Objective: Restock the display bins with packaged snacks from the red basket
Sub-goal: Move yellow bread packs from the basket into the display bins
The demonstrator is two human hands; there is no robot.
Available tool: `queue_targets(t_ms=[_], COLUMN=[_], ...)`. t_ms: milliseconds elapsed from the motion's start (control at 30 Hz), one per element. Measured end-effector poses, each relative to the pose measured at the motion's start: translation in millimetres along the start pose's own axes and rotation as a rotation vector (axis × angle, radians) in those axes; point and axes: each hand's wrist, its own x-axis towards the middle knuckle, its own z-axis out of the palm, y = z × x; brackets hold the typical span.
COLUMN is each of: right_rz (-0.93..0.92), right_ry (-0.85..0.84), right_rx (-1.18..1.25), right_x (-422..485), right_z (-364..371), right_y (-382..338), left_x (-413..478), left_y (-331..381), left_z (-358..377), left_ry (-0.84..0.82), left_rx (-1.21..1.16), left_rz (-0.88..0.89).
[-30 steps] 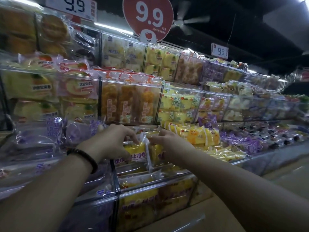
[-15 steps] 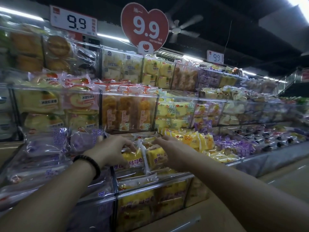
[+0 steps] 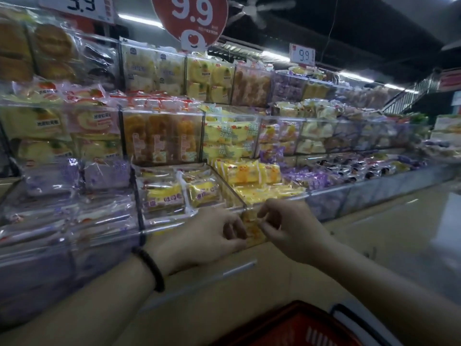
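Observation:
Yellow toast packets stand in a clear display bin on the lowest shelf tier. Both my hands are out of that bin, just in front of its clear front wall. My left hand, with a black band on its wrist, and my right hand nearly meet, fingers loosely curled. I see nothing held in either hand. The yellow between them looks like packets behind the clear wall. The rim of the red basket shows at the bottom edge, below my right forearm.
Tiers of clear bins hold packaged cakes: purple packets to the left, yellow packets to the right. Price signs reading 9.9 hang above. A pale floor aisle runs along the right of the shelving.
Both hands have let go of the yellow packets and drawn back out of the bin to its front wall. The view has tilted down, bringing the red basket into sight.

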Motion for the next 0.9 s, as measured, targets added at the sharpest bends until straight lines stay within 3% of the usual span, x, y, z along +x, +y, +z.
queue_targets(t_ms=[100,367,567,700,800,900], right_rz=[0.096,0.495,0.727,0.875,1.011,1.028], right_ry=[-0.058,-0.439,-0.579,-0.775,-0.919,-1.066], right_rx=[0.048,0.052,0.055,-0.009,0.036,0.055], right_x=[-40,-125,-210,-242,-242,-241], right_z=[20,96,178,219,246,282], right_y=[27,110,168,200,216,221], left_x=[4,44,49,61,68,71], left_y=[9,-11,-47,-54,-65,-72], left_z=[55,212,301,318,325,331], left_ry=[-0.212,-0.521,-0.52,-0.504,-0.593,-0.68], left_rx=[-0.027,0.03,-0.031,0.025,0.118,0.13], left_rz=[-0.054,-0.1,-0.168,-0.146,-0.142,-0.165])
